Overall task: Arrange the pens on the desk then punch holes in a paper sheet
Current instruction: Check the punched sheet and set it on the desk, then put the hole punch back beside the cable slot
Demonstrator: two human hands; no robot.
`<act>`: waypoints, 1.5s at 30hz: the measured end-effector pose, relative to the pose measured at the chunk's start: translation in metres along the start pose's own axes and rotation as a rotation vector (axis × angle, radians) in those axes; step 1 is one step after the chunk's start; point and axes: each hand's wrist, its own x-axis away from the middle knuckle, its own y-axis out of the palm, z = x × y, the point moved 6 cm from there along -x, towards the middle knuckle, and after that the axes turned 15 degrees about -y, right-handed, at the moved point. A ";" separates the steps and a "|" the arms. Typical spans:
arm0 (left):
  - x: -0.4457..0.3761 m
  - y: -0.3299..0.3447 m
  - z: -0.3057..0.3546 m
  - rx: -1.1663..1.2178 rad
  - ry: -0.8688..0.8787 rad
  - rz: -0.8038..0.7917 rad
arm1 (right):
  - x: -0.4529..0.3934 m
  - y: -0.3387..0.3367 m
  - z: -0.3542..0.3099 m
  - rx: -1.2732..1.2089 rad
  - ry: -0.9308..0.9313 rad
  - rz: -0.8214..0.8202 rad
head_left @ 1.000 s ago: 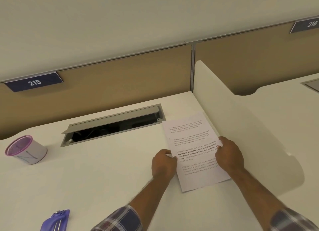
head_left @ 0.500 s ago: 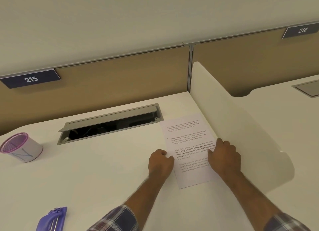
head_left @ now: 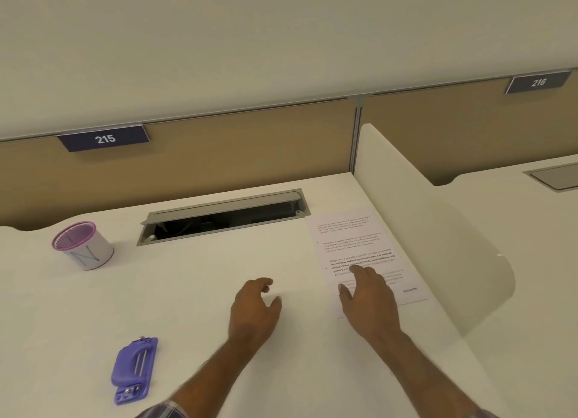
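White counter (head_left: 187,292) takes up most of what you'd see standing here, with a cream divider panel (head_left: 438,245) off to the right of the hands. Printed paper sheet (head_left: 353,239) lies flat right against that divider; the right hand (head_left: 369,295) is over its near end, fingers spread and loose, gripping nothing. Left hand (head_left: 253,308) is just beside it above bare counter, also relaxed and holding nothing. Purple-rimmed pen cup (head_left: 83,245) sits far left, purple hole punch (head_left: 134,370) near-left of the left hand.
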 end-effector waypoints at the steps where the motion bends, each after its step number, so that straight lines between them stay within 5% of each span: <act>1: 0.001 -0.013 -0.006 -0.032 0.017 0.043 | 0.004 0.003 -0.010 -0.008 -0.021 -0.003; 5: 0.005 -0.066 -0.036 -0.172 0.071 0.163 | 0.016 0.022 -0.052 -0.057 -0.090 -0.054; 20: -0.009 -0.198 -0.185 -0.351 -0.013 0.200 | 0.048 0.106 -0.215 -0.110 -0.372 -0.438; 35: -0.037 -0.185 -0.259 -0.532 0.125 0.028 | 0.067 0.171 -0.301 -0.183 -0.441 -0.576; 45: -0.042 -0.179 -0.266 -0.487 0.170 0.071 | 0.054 0.189 -0.324 -0.235 -0.521 -0.674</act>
